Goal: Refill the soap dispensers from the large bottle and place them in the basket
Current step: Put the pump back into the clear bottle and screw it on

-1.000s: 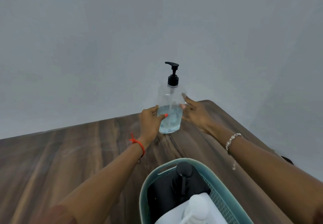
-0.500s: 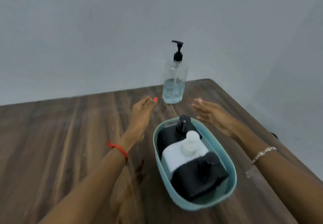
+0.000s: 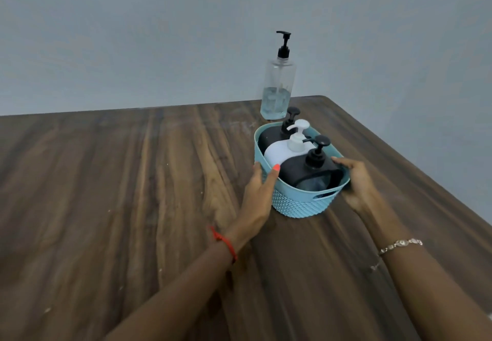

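The dark, wood-grain counter [image 3: 106, 207] runs under both of your arms and out well to the left of your left grip [image 3: 259, 196]. Between your two grips stands the light-blue woven plastic basket [image 3: 300, 202]. Your left grip lies flat against its left wall with fingers straight and an orange-nailed tip at the rim. Your right grip [image 3: 356, 183] presses the opposite wall, one digit straight along the rim; neither grip curls round anything I can see.

Beyond the basket, well past both grips, the tall clear plastic pump bottle [image 3: 277, 87] stands upright, roughly a third full of bluish liquid.

Inside the basket, three dispensers sit in a row:
- Nearest your grips, a black pump dispenser [image 3: 300, 170].
- Behind it, a white pump dispenser [image 3: 279, 151].
- Farthest, a second black pump dispenser [image 3: 269, 138].
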The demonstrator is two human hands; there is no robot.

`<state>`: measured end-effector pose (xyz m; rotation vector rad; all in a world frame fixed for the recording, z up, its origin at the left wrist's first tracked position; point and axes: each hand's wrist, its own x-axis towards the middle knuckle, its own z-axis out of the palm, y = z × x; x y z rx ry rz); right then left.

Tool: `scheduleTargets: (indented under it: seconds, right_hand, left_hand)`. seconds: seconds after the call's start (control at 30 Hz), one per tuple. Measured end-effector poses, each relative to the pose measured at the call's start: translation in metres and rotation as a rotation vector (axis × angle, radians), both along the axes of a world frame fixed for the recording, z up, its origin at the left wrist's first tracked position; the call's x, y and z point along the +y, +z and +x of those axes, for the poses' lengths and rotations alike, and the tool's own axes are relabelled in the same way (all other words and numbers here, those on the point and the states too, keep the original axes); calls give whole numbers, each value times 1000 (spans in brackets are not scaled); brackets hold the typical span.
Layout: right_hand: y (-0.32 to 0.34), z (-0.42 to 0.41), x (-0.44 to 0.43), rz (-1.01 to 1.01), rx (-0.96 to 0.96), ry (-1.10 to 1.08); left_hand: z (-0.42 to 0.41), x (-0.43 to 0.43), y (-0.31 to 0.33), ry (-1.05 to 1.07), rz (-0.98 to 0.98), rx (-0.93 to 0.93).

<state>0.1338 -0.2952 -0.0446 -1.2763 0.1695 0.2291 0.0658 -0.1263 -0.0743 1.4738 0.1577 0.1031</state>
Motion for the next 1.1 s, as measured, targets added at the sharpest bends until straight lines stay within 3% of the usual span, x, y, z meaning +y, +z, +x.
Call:
scheduleTargets:
  seconds: [0.27, 0.73, 1.1]
  right_hand:
    - [-8, -25, 36, 67, 10, -153]
    - [-6, -107, 208, -49, -89, -31]
    - [-12, -141, 243, -130, -147, 74]
  left_hand:
    - [-27, 36, 14, 81, 119, 35]
    - [-108, 191, 9, 411, 34, 68]
    - [-146, 214, 3, 490, 5, 15]
